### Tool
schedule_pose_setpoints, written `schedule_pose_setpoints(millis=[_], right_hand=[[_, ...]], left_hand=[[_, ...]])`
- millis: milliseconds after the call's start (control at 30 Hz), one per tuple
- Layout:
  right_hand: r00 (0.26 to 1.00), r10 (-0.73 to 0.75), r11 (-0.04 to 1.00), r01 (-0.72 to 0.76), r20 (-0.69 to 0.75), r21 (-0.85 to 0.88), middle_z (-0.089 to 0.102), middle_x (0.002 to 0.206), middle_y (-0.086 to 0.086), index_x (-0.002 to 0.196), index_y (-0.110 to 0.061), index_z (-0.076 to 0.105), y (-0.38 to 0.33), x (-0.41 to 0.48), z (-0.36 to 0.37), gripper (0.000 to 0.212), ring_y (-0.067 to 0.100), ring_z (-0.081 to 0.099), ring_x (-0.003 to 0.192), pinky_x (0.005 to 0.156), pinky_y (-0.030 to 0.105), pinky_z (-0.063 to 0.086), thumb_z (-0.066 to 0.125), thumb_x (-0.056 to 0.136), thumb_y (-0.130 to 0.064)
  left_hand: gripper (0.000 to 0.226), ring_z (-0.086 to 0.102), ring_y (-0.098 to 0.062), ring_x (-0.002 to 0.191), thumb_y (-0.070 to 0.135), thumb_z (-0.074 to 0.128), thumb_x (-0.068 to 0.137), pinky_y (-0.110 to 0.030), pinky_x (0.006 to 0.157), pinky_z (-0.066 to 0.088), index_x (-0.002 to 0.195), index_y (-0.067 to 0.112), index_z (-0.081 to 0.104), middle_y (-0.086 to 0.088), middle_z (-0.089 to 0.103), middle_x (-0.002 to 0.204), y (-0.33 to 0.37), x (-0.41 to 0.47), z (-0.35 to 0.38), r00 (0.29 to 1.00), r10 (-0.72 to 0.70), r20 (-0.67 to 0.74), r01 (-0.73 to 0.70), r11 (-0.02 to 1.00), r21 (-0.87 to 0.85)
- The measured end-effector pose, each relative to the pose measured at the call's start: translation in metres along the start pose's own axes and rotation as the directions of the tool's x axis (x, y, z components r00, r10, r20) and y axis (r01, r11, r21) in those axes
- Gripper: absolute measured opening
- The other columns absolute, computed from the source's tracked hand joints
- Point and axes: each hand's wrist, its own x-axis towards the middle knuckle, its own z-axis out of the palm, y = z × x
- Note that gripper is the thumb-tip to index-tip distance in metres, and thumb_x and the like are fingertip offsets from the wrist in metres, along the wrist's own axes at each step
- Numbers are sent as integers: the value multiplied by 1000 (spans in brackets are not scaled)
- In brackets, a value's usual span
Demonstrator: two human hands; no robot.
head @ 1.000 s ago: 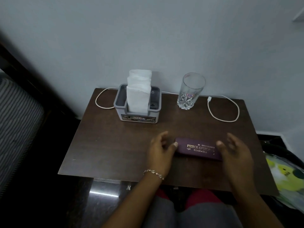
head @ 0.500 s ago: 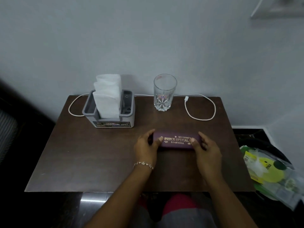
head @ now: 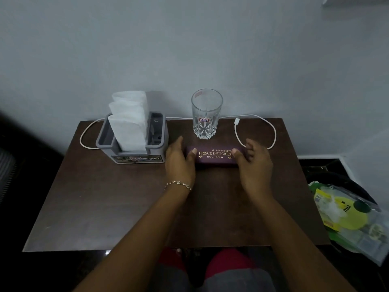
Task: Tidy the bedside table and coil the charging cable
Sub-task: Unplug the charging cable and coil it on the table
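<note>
We see a dark wooden worktop point(head: 105, 207) set against a pale wall, and both hands are on the purple spectacle case point(head: 214, 157) that lies flat near its middle, gold lettering facing up. The left hand point(head: 179, 163), with a bracelet point(head: 177, 183) on its wrist, clasps the case's left end, thumb laid on the top and fingers curved round the far side. The right hand point(head: 254, 165) clasps the right end in the same way. The case sits just in front of an upright empty glass point(head: 207, 114) and just right of a grey tissue holder point(head: 134, 152) with white tissues point(head: 128, 123) standing in it. The white charging cable point(head: 273, 131) lies uncoiled along the back edge: it passes behind the holder and the glass, bulges out in a loop to the left of the holder, and makes a wider loop on the right, its plug point(head: 237, 121) resting beside the glass. That loop's near curve runs by the right fingers; we cannot tell whether they touch it. A plastic bag point(head: 347, 218) lies on the floor to the right
</note>
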Motion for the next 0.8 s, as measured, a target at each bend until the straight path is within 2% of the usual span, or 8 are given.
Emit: schedule_pose_setpoints(millis=[100,267,333,400,500,567,633,800], right_hand=[[996,-90,996,90,21,16,54,129,9,131,-9,50,-19,9,8,56,20,52,119,104,37,41,72,80,-20],[960,-84,996,87,266,1,50,136,14,140,-8,35,-47,43,43,73,24,50,124,104,35,42,68,75,-8],[949,-96,994,105,300,-11,58,121,10,133,-6,40,-50,51,49,63,21,57,104,86,18,47,59,74,1],[947,-116,991,132,298,-32,56,101,4,124,-5,45,-53,53,50,48,17,52,87,66,15,42,55,78,4],[955,-150,988,157,255,-7,58,93,3,120,-5,50,-54,53,48,45,23,59,85,54,9,36,58,77,4],[960,-162,987,161,228,24,65,95,5,119,-7,52,-57,47,41,47,22,64,87,62,5,41,61,75,3],[961,-184,982,172,205,72,65,96,-2,123,-9,52,-63,33,28,51,15,65,87,75,14,51,62,74,3],[956,-220,946,162,192,280,67,96,-13,115,-27,54,-80,-34,0,60,0,67,88,75,14,51,57,71,14]], left_hand=[[67,34,-23,134,24,62,86,-33,112,29,142,6,30,-13,34,146,16,7,1,994,106,-16,-106,994,-32],[89,32,-24,136,31,75,74,-38,112,30,143,6,25,-13,31,148,34,43,10,993,81,91,-72,993,-93],[84,42,-22,128,30,77,71,-34,105,39,139,8,33,-10,42,141,35,55,13,986,98,134,-83,990,-112],[68,54,-17,113,23,78,71,-22,87,47,129,8,44,-6,56,127,37,58,13,983,105,148,-80,984,-160],[59,60,-14,98,20,78,70,-9,70,42,121,8,51,-3,63,111,43,56,10,984,135,112,-116,980,-162],[57,58,-4,84,19,79,70,2,62,38,119,8,53,9,60,97,50,46,4,981,172,86,-155,971,-181],[56,55,5,78,20,79,69,3,63,40,118,12,54,23,54,87,55,30,-3,977,203,66,-184,957,-225],[62,62,5,93,47,69,57,-21,83,53,115,51,47,32,61,90,48,-30,-40,958,283,38,-261,920,-293]])
